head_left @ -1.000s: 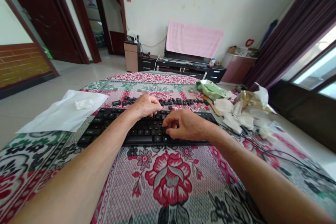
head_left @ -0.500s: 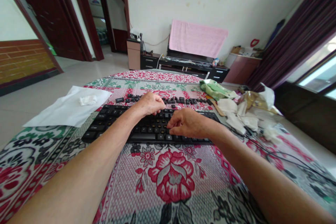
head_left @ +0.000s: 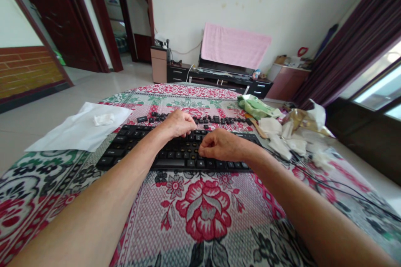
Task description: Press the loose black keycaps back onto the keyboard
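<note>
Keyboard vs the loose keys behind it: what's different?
Size: the keyboard is one long board; the loose keys are many small separate pieces.
Layout: the keyboard's remaining keys sit in straight rows, with some spots bare; the loose keys form a ragged line.
Place: the keyboard is nearer the person; the loose keys lie past its far edge.
Shared: both are black and on the flowered tablecloth.

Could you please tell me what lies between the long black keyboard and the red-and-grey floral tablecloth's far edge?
In the head view, a row of small loose black keycaps lies there, on the tablecloth.
</note>
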Tool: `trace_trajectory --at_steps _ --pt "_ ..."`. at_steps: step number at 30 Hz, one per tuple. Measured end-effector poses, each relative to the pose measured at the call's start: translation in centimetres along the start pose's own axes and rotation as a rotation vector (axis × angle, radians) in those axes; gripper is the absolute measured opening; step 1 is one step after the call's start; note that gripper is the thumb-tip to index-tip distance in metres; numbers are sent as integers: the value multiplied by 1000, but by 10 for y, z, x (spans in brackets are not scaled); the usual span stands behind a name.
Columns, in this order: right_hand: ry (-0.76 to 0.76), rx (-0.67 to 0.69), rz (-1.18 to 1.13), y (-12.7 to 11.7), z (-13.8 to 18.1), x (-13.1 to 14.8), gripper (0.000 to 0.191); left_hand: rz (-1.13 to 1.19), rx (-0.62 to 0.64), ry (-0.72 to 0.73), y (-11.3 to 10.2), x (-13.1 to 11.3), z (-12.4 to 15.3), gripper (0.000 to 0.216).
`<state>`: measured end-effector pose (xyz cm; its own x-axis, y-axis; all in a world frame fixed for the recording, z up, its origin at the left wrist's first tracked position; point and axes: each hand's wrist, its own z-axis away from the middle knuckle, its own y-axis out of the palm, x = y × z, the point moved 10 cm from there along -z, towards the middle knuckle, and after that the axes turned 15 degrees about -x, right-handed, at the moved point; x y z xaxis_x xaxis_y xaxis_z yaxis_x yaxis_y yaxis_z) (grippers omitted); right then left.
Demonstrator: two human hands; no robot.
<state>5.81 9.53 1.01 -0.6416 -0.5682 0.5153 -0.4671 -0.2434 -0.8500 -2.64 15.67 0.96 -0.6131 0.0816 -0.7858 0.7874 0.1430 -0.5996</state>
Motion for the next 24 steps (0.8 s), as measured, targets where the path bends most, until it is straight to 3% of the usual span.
trace_trajectory --at_steps 18,21,24 --pt "30 -74 18 -1 1 -7 19 100 -147 -51 -26 6 -7 10" --pt "-17 -164 35 -21 -6 -11 21 114 -176 -73 -33 9 -9 12" --pt "3 -369 158 -55 -21 -29 21 124 -201 -82 -38 10 -10 11"
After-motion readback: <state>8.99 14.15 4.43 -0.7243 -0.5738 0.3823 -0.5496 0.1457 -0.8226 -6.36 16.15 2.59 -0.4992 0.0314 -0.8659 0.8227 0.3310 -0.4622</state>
